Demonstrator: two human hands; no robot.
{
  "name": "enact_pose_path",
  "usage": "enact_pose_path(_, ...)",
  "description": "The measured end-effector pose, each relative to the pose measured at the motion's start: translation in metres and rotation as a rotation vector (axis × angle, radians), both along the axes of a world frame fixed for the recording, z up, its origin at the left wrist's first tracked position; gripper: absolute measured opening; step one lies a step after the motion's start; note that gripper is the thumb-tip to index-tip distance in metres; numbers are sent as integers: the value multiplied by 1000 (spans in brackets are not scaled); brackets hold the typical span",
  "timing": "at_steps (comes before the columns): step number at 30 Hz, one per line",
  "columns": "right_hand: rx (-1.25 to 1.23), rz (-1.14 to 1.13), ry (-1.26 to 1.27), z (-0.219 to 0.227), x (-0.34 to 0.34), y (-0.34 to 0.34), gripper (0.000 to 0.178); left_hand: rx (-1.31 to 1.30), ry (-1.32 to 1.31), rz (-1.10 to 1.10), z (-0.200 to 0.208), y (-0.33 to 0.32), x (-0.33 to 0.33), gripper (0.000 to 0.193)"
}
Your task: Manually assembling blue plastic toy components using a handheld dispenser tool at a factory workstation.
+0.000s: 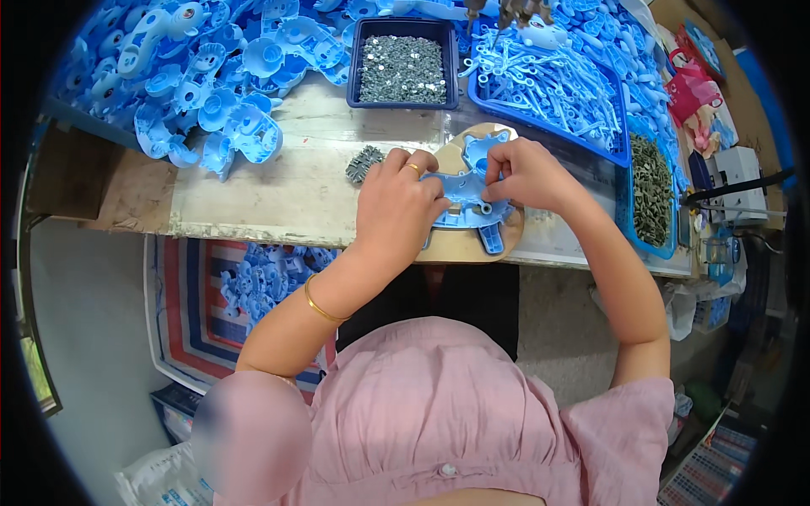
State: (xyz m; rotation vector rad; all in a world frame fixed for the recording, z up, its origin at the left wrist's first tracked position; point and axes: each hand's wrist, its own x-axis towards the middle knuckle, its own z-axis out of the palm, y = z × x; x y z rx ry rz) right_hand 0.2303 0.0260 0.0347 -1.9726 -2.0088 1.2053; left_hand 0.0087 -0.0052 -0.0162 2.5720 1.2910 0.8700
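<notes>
While resting hollow side up on the tan board (512, 234) at the near edge of the surface (270, 194), clamped at nine o'clock by the left hand (396, 207) with bent fingers and thumb: one light blue shell (462, 187), to be taken as the dial's centre, with twelve o'clock straight away from the person. Note the right hand (531, 173) at two o'clock, with thumb and fingertips close together low over the shell; impossible to say from this view if pinching something small or merely touching plastic.

Watch for a slide across the board, likeliest under a push from two o'clock without enough hold at nine. Possible too: loss of anything tiny under the right fingertips, through an off-centre pinch; hard to spot if dropped among ribs and recesses.

Beware the small heap of metal pieces (364, 163) between nine and ten, just beside the left knuckles and easily scattered by an outward swing. Find at eleven a dark blue tray (405, 106) of small metal parts, and at one a blue basket (557, 129) crowded with light blue rods (540, 88), hemming in the right hand's far side. At three, beyond the right forearm, another basket, of dull greenish pieces (650, 190). Toward ten, well apart, a mound of light blue shells (219, 93).
</notes>
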Motion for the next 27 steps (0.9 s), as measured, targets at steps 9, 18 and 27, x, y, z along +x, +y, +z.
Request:
enact_pose_path(9, 70, 119, 32, 1, 5, -11, 19, -18, -22, -17, -4, 0, 0, 11)
enact_pose_path(18, 1402, 109, 177, 47, -52, 20, 45, -78, -51, -87, 10, 11, -8, 13)
enact_pose_path(27, 1656, -216, 311, 72, -92, 77, 74, 103, 216, 207, 14, 128, -44, 19)
